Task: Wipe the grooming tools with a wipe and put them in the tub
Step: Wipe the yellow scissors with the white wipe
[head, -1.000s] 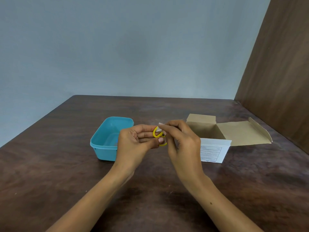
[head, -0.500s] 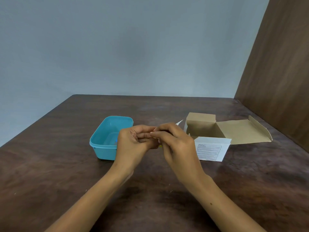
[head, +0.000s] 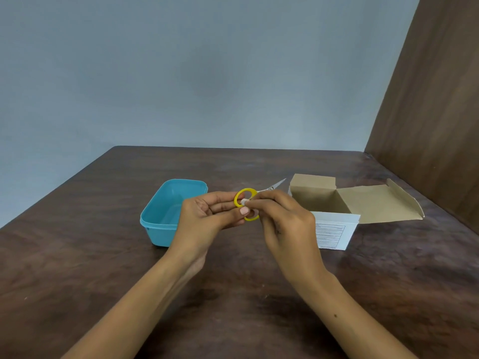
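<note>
Small scissors (head: 246, 194) with yellow ring handles and thin silver blades are held above the table, blades pointing away to the right. My left hand (head: 207, 218) pinches the yellow handles between thumb and fingers. My right hand (head: 285, 224) pinches a small white wipe (head: 245, 202) against the handles. The blue plastic tub (head: 166, 211) stands open just left of my left hand; what shows of its inside looks empty.
An open brown cardboard box (head: 337, 203) with a white printed label on its front flap lies to the right of my hands. A brown wooden panel (head: 427, 125) rises along the table's right side. The dark wooden table (head: 233, 307) spreads all around.
Half a second ago my hands were closed together and hid the scissors. Now the yellow handles and the blades show again, and my right hand has slid back to the handles.
</note>
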Tool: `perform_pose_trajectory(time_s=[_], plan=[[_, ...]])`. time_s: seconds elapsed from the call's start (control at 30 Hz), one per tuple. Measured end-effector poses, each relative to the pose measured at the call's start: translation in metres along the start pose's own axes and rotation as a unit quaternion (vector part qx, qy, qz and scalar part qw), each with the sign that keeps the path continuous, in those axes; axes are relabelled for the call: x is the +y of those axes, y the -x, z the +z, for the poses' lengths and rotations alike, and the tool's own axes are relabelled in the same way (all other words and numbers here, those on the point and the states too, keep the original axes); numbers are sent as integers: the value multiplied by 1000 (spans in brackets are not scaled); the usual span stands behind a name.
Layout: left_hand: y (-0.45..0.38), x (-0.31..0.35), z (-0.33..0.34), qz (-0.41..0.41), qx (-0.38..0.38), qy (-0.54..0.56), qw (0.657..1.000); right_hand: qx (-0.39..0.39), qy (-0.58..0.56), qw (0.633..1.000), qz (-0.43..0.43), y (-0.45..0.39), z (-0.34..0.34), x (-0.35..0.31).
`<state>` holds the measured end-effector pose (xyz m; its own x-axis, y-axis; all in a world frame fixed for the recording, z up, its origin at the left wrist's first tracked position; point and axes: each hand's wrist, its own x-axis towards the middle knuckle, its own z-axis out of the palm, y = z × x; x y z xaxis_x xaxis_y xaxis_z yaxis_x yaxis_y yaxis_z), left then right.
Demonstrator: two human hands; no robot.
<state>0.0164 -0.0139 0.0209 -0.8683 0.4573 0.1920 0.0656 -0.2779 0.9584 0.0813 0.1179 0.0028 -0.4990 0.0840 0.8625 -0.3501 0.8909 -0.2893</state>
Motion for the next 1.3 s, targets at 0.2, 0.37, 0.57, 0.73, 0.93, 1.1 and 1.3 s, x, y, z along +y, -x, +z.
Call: perform_pose_trajectory(time_s=[0.2, 0.37, 0.57, 0.73, 0.93, 1.1, 1.3], plan=[[0, 1, 6, -28, 22, 38, 999, -11, 0, 1000, 1, -1, -1, 2], [-1, 1, 7, -19, 55, 49, 997, -70, 10, 996, -49, 5, 0, -8], [1, 4, 8, -27, 73, 67, 995, 8, 39, 999, 2, 1, -7, 7], [0, 3, 8, -17, 77, 76, 994, -18, 28, 999, -25, 6, -3, -3], [1, -2, 9, -8, 69, 16, 997, 60, 35, 997, 46, 0, -7, 9], [1, -2, 8, -20, 42, -4, 999, 65, 28, 995, 74, -3, -7, 15], [-1, -2, 5, -43, 18, 13, 999, 20, 27, 998, 43, -3, -7, 19]])
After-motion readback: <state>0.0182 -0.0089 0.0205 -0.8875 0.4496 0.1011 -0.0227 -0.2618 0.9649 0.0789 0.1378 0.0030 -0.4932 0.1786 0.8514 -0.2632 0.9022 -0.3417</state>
